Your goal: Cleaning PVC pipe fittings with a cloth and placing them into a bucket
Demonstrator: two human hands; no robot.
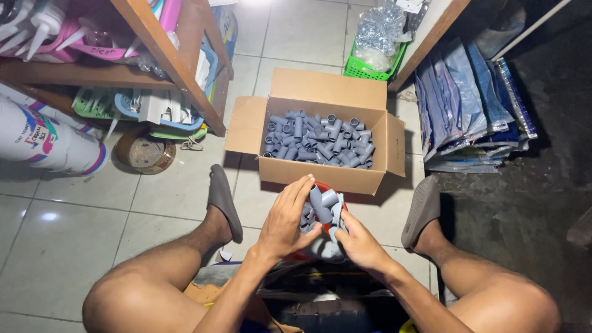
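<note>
Together, left hand (285,217), right hand (361,243), grey pipe fittings (322,206)

Grey pipe fittings (323,208); brown cardboard box (320,174); green basket (370,68); grey slippers (223,198); pale tile floor (80,209)

Both hands (322,229) cupped together (fingers seemingly curled)

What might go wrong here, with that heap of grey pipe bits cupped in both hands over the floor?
1. The pile of grey pipe fittings is loosely heaped between the left hand and right hand; a few could slip out and roll across the tiled floor.
2. The open cardboard box is already well filled, so pieces tipped in carelessly might bounce over its low front wall.
3. Stray fittings near the slippers could be stepped on.
</note>
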